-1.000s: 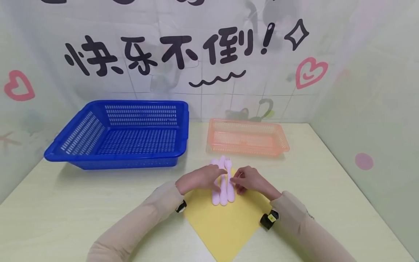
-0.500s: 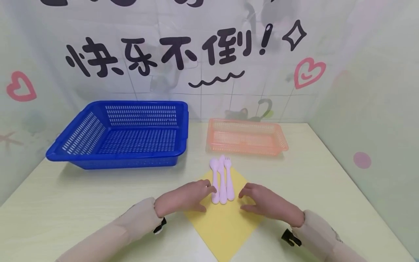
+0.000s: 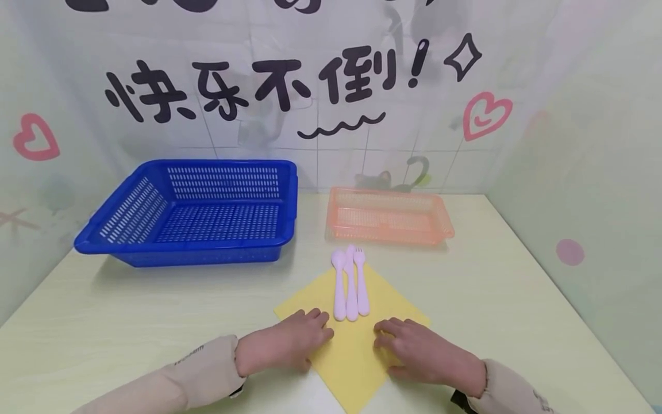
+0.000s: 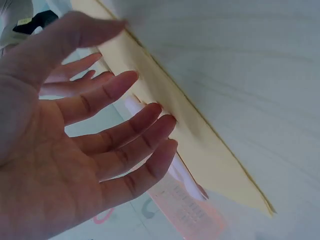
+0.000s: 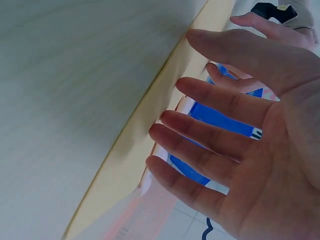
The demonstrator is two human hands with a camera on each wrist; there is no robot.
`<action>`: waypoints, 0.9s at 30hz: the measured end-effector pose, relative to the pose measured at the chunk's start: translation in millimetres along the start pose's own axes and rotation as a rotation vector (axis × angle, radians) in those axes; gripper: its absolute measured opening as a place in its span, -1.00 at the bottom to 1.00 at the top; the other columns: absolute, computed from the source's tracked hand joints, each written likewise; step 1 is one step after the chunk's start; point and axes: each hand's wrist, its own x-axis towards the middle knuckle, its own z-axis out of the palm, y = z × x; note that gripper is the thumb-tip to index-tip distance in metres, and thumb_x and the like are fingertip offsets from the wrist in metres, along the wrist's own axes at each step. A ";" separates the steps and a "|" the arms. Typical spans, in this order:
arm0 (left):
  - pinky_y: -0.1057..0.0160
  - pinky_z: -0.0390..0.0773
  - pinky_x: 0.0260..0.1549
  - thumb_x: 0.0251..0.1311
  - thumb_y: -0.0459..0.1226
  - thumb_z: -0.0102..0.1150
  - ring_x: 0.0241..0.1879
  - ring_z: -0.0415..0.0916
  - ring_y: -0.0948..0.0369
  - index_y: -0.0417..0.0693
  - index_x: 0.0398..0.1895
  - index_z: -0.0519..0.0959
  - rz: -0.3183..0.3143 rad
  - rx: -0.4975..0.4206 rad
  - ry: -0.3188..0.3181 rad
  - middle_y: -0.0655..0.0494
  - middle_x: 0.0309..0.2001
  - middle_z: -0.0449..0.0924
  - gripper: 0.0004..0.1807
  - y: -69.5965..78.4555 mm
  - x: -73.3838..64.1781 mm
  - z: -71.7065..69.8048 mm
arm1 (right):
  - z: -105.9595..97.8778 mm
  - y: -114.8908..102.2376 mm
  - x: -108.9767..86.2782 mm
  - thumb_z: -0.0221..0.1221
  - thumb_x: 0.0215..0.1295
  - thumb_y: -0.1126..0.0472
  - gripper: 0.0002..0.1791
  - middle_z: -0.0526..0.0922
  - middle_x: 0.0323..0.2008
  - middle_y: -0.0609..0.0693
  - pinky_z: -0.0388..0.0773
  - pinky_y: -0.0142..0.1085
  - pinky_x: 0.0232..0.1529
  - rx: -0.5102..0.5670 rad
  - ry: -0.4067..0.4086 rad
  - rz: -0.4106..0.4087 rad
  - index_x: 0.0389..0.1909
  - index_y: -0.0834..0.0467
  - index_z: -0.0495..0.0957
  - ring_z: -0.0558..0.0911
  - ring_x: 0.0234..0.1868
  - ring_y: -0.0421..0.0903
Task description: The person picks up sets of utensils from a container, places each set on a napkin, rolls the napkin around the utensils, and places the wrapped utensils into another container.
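Observation:
A yellow square napkin (image 3: 351, 359) lies cornerwise on the table. On its upper part a light purple spoon (image 3: 339, 290), knife (image 3: 351, 287) and fork (image 3: 363, 287) lie side by side, their heads reaching past the napkin's far corner. My left hand (image 3: 289, 345) is over the napkin's left edge with nothing in it, fingers spread and gently bent. Over the right edge is my right hand (image 3: 421, 351), likewise holding nothing. Both wrist views show the fingertips right at the napkin's surface and the thumbs near its edge. The cutlery lies between and beyond the hands.
A large blue plastic basket (image 3: 222, 253) stands at the back left. Behind the cutlery, to the right, is a smaller orange basket (image 3: 390, 236). A printed white curtain (image 3: 403, 132) hangs behind the table and along both sides.
Both hands have left the cutlery and drawn back toward me, to either side of the napkin's lower half. The spoon, knife and fork stay lined up on the napkin, now uncovered.

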 end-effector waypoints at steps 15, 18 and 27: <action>0.42 0.33 -0.59 0.01 -0.38 0.14 -0.46 0.30 0.26 -0.07 -0.41 0.56 0.001 0.061 0.150 0.15 -0.46 0.38 -0.93 2.7 2.3 3.0 | -1.8 -0.3 -2.4 0.14 -0.02 -0.26 -0.45 0.50 -0.14 0.00 0.44 -0.39 -0.33 0.050 0.011 0.025 -0.27 0.14 0.53 0.50 -0.22 -0.15; 0.43 0.34 -0.53 -0.01 -0.41 0.14 -0.49 0.31 0.28 -0.11 -0.42 0.53 0.001 -0.069 0.133 0.16 -0.52 0.37 -0.93 -4.9 3.4 2.1 | -0.1 1.1 -5.1 0.01 -0.11 -0.45 -0.23 0.51 -0.11 0.00 0.46 -0.33 -0.28 0.082 0.024 0.038 -0.17 0.15 0.51 0.50 -0.17 -0.13; 0.40 0.15 -0.52 -0.11 -0.53 0.02 -0.59 0.04 0.34 -0.08 -0.70 0.27 0.051 -0.454 0.170 0.25 -0.67 0.07 -0.76 -27.5 3.2 3.9 | 5.4 4.2 -5.3 0.29 -0.05 0.12 -0.59 0.55 -0.22 -0.03 0.48 -0.34 -0.30 0.023 0.078 0.041 -0.16 0.19 0.49 0.54 -0.27 -0.16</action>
